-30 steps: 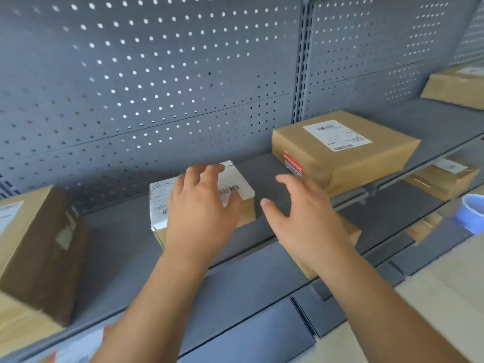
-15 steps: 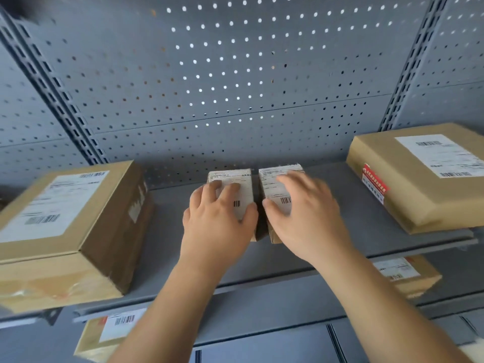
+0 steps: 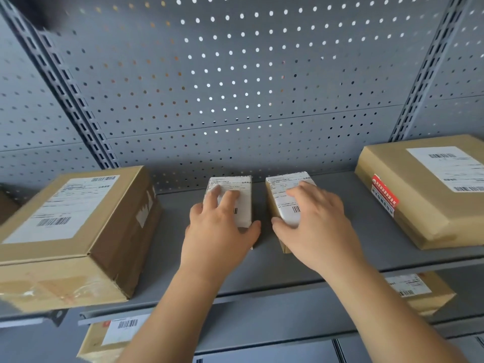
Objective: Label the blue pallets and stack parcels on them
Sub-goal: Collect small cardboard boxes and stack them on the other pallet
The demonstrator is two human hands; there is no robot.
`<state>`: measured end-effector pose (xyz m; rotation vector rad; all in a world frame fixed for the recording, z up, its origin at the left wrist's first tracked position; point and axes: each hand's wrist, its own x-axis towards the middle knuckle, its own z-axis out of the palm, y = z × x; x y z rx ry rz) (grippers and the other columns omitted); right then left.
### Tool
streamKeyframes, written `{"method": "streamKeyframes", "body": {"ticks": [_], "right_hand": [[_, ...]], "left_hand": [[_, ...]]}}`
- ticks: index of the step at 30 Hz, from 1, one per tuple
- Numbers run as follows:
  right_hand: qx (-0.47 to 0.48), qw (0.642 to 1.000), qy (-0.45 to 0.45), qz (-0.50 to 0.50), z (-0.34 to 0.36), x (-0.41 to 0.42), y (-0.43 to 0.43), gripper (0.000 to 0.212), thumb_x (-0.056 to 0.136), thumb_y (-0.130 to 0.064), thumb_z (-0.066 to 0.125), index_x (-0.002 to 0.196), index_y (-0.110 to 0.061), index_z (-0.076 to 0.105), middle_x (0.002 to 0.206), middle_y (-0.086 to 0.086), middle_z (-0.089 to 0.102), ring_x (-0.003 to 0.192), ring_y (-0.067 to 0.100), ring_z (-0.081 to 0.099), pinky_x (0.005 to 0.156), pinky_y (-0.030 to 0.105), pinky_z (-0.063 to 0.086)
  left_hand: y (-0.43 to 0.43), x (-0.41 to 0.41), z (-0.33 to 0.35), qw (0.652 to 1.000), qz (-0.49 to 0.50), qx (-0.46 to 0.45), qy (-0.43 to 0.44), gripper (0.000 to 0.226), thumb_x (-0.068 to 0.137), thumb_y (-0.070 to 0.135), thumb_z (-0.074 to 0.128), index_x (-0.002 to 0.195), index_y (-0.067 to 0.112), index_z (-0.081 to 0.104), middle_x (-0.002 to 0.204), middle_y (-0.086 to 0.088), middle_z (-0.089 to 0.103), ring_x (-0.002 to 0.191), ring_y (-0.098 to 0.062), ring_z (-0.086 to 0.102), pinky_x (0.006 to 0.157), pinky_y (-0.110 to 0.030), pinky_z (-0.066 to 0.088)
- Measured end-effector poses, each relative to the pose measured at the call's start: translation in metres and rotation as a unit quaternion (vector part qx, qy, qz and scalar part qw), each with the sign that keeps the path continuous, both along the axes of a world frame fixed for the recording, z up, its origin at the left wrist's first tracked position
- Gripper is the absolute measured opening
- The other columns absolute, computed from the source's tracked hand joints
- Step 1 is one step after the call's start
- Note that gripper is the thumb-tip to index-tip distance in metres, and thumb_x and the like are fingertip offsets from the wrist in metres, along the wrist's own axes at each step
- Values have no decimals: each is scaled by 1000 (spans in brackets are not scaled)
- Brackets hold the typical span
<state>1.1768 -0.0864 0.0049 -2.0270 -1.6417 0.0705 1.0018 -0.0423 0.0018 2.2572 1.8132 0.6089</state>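
On the grey shelf point(image 3: 366, 247), the left small parcel point(image 3: 242, 189) and the right small parcel point(image 3: 281, 189) lie side by side, a narrow gap between them. The left hand point(image 3: 220, 231) has its grip closed over the left one, fingers across the label and thumb curled against its side. The right hand point(image 3: 317, 229) clasps the right one the same way. A large carton point(image 3: 78, 218) sits well to the left, and a flat parcel point(image 3: 419, 200) to the right.

Light: even, soft. I see backlight thru pegboard point(image 3: 235, 100) holes, strongest mid-panel. Shadows faint. Uprights point(image 3: 68, 87) bow twd edges. Top-left corner dark, blurred. Small parcel point(image 3: 243, 189) label print soft.
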Motion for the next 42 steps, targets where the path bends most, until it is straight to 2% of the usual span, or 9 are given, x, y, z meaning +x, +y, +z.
{"method": "streamKeyframes", "body": {"ticks": [3, 7, 11, 17, 24, 34, 39, 42], "right_hand": [[-4, 1000, 6, 8, 2, 3, -5, 53, 80, -52, 67, 125, -26, 54, 145, -11, 46, 125, 30, 38, 85, 48, 52], [-5, 1000, 14, 27, 5, 7, -15, 49, 80, -47, 67, 121, -24, 55, 135, -10, 50, 118, 28, 39, 84, 46, 51], [-2, 998, 10, 55, 9, 16, -27, 50, 80, -46, 68, 124, -26, 55, 134, -11, 50, 118, 27, 39, 84, 45, 51], [64, 991, 35, 110, 11, 15, -45, 57, 77, -45, 71, 130, -27, 59, 138, -11, 52, 123, 28, 41, 83, 44, 51], [111, 976, 68, 172, 10, -4, -64, 60, 75, -44, 74, 131, -24, 61, 143, -8, 52, 125, 31, 44, 89, 46, 51], [137, 945, 83, 285, 29, -71, -94, 59, 78, -46, 70, 131, -23, 61, 140, -9, 53, 122, 25, 44, 90, 33, 39], [157, 930, 86, 322, 44, -124, -111, 61, 76, -47, 65, 132, -22, 61, 140, -6, 53, 123, 29, 45, 99, 38, 42], [148, 922, 94, 345, 48, -167, -126, 63, 76, -47, 63, 133, -22, 60, 140, -5, 52, 123, 28, 42, 99, 40, 42]], "left_hand": [[-6, 0, 1, 1000, 8, 0, -1, 72, 83, 64, 65, 146, 36, 43, 163, 7, 31, 136, -38, 39, 103, -45, 45], [-22, 2, 5, 1000, 24, 12, 6, 71, 83, 64, 65, 145, 37, 43, 160, 9, 34, 133, -34, 40, 102, -44, 45], [-46, 5, 13, 998, 48, 31, -1, 70, 83, 64, 65, 144, 38, 44, 158, 12, 34, 133, -32, 40, 103, -44, 46], [-87, -1, 22, 993, 99, 59, -16, 67, 83, 63, 66, 143, 40, 44, 155, 13, 34, 134, -31, 39, 102, -44, 45], [-138, -20, 27, 984, 159, 82, -4, 69, 82, 66, 64, 144, 44, 41, 158, 14, 32, 140, -29, 38, 104, -46, 47], [-206, -79, 45, 963, 246, 112, -13, 69, 82, 68, 62, 144, 49, 37, 155, 19, 30, 142, -28, 35, 102, -50, 50], [-237, -128, 47, 949, 287, 126, -13, 70, 82, 71, 60, 144, 47, 38, 155, 17, 31, 138, -26, 36, 102, -48, 49], [-260, -168, 47, 942, 310, 126, -19, 71, 82, 71, 59, 145, 46, 38, 157, 15, 32, 140, -25, 36, 102, -48, 50]]}}
